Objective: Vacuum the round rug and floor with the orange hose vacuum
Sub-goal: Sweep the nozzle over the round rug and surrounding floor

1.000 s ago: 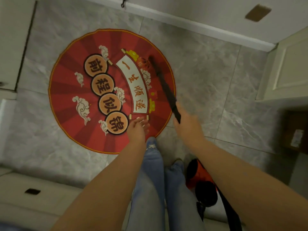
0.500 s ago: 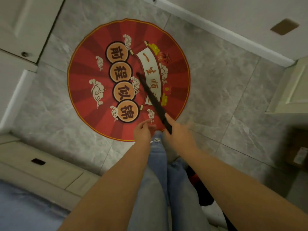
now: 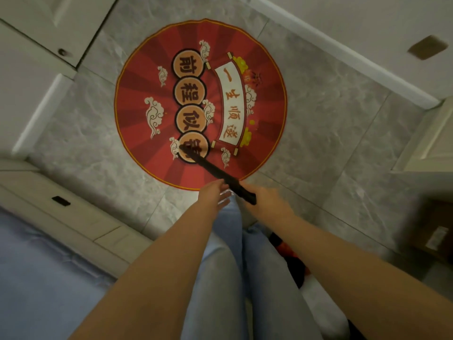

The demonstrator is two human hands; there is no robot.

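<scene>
The grey tiled floor (image 3: 326,133) fills most of the view, bounded by a white baseboard (image 3: 343,57) beyond the round rug (image 3: 147,133) and pale cabinetry (image 3: 61,217) on the near left of it. The rug lies flat on the tiles, red with a gold rim, four orange discs with characters down its middle and a white scroll panel to their right. It sits just ahead of the person's jeans-clad legs (image 3: 220,278), so the whole circle is within reach without stepping.

To the right of the legs, near the rug's closest edge, a patch of orange and black (image 3: 284,249) shows low down; this is probably the vacuum's body, kept at the feet so the hose has slack. It is mostly hidden.

The black wand (image 3: 215,171) slants from the near rim of the rug in to the lowest orange disc, its tip resting on or just above that disc; blur hides actual contact. The shallow angle suits dragging the nozzle across the pile.

The right hand (image 3: 264,202) is clenched around the wand's rear end, just off the rug's near edge, steering it. The left hand (image 3: 214,195) hovers beside the wand with fingers relaxed and spread, grasping nothing, likely ready to steady the shaft.
</scene>
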